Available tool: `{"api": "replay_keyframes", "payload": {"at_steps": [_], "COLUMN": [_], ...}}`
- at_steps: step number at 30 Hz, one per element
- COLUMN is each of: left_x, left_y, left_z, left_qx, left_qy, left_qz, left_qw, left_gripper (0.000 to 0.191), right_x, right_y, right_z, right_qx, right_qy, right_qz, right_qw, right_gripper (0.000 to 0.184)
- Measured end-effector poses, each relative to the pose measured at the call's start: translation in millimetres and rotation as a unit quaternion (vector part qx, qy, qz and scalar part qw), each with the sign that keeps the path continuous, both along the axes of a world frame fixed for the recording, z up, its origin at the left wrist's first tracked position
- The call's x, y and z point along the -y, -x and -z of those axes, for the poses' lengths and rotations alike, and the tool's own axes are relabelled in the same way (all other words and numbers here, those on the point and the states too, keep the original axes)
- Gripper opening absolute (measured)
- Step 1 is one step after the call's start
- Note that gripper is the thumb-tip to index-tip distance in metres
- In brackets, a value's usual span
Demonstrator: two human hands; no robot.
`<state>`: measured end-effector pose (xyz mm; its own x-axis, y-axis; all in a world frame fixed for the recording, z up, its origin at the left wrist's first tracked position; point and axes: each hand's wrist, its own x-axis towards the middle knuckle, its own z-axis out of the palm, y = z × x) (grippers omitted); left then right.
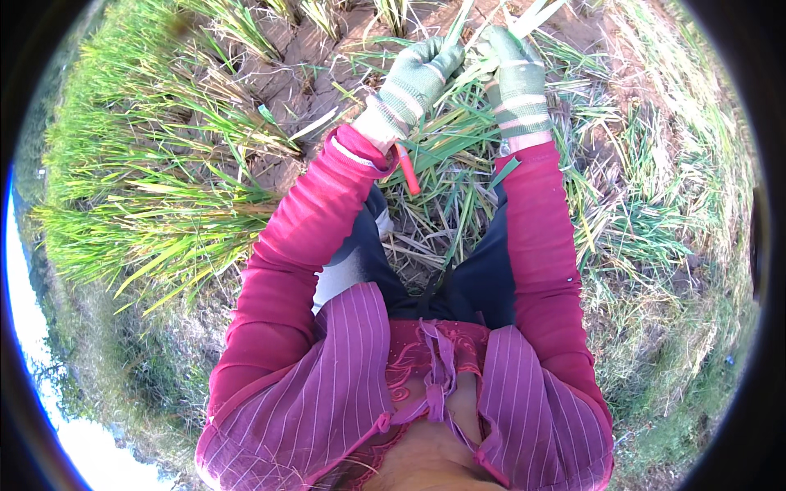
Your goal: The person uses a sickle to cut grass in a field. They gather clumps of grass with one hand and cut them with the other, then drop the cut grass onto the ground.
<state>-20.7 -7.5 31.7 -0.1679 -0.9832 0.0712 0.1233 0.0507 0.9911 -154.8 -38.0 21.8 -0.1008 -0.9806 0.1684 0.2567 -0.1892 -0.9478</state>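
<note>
My left hand, in a green knitted glove with pale stripes, is closed around long green blades. Beside it, my right hand wears a matching glove and grips pale, broad grass blades that run past the top rim of the picture. More leaves stretch between the two hands, which are a short way apart. A red tool handle sticks out below my left wrist; the rest of this tool is hidden. Beneath my hands lies a loose heap of cut green stalks.
Standing tufts of grass-like crop fill the left side. Cut stubble clumps rise from bare brown soil at the top. Flattened green and dry stalks cover the ground on the right. My dark-trousered legs straddle strewn straw.
</note>
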Motion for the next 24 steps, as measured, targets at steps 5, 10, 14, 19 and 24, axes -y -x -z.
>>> {"api": "replay_keyframes", "payload": {"at_steps": [5, 10, 14, 19, 24], "left_x": [2, 3, -3, -4, -1], "left_y": [2, 0, -1, -6, -5], "left_z": [4, 12, 4, -3, 4], "left_qx": [0.016, 0.060, 0.074, 0.020, 0.086], "left_qy": [0.033, 0.086, 0.084, 0.012, 0.074], "left_qz": [-0.033, -0.053, -0.051, -0.008, -0.016], "left_qw": [0.999, 0.993, 0.992, 1.000, 0.993], "left_gripper": [0.017, 0.019, 0.019, 0.019, 0.017], "right_x": [-2, -6, -3, -4, -13], "right_y": [3, 3, 15, 26, 10], "right_z": [3, -3, 3, 4, -6], "right_qx": [-0.119, -0.160, -0.121, -0.432, -0.150], "right_qy": [0.118, 0.080, -0.010, 0.298, 0.077], "right_qz": [0.009, -0.015, -0.057, 0.013, -0.034], "right_qw": [0.986, 0.984, 0.991, 0.851, 0.985], "right_gripper": [0.020, 0.019, 0.029, 0.038, 0.020]}}
